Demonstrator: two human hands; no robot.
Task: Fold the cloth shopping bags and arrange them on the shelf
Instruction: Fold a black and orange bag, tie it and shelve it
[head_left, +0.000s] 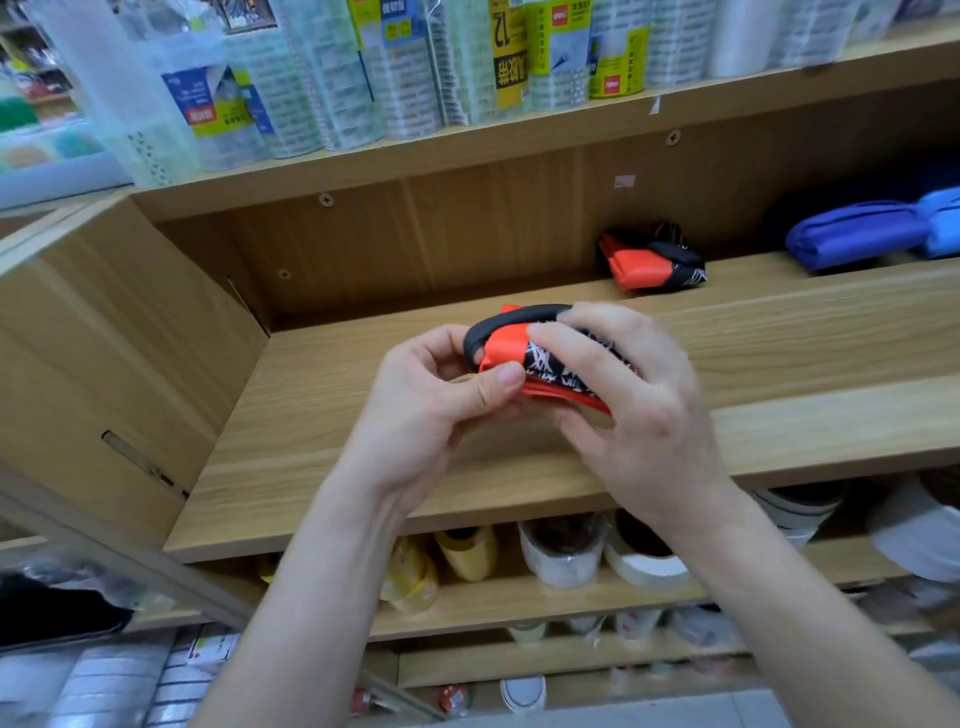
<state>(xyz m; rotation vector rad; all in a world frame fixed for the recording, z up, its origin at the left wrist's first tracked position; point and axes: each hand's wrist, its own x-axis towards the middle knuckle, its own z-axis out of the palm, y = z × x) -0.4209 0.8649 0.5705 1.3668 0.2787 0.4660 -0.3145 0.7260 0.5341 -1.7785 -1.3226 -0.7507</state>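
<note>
A folded cloth bag (550, 370), red with a black and white pattern, sits between both hands above the wooden shelf (779, 358). A black strap loops over its top. My left hand (441, 410) pinches the bag's left end with thumb and fingers. My right hand (634, 395) grips it from the right, fingers curled over the top. Another folded red and black bag (652, 262) lies at the back of the shelf. Two blue folded bags (857, 234) lie further right at the back.
Rolls of clear tape in packs (395, 67) fill the shelf above. Tape rolls (566, 551) and yellow rolls (467, 553) stand on the shelf below. The cabinet's side wall (104, 364) closes the shelf on the left.
</note>
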